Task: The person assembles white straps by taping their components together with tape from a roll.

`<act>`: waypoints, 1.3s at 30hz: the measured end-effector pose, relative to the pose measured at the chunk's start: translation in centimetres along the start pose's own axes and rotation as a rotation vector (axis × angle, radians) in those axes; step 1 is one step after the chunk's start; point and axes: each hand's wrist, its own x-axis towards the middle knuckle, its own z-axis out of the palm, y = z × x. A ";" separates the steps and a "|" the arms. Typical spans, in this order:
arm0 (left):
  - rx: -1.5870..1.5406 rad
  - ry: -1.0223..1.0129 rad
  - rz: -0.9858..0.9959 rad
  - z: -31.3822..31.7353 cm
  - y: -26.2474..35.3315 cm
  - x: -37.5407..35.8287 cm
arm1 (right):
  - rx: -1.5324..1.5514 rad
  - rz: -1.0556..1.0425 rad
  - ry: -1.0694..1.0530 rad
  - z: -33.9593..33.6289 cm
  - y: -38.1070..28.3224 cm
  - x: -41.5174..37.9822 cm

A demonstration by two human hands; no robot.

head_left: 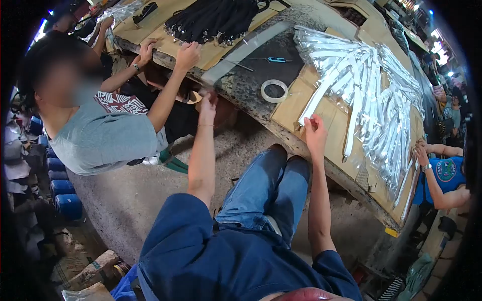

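Note:
My right hand [315,132] is at the near edge of the cardboard on the table, its fingertips closed at the end of a white strap [321,94]. The strap's far end runs into a spread pile of white straps [369,67], many in clear plastic. My left hand [206,104] is off the table's edge, left of the tape roll [265,93]; motion blurs its fingers, so what it holds, if anything, cannot be made out.
A thin blue-handled tool [277,59] lies behind the tape. Black straps with metal clips [211,22] are heaped at the far left of the table. A person in a grey shirt [108,138] sits to my left; another in blue [442,173] works at the right.

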 end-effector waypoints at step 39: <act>0.365 0.017 1.174 14.3 13.8 -18.7 | 0.150 -0.095 0.000 -1.3 2.4 -0.5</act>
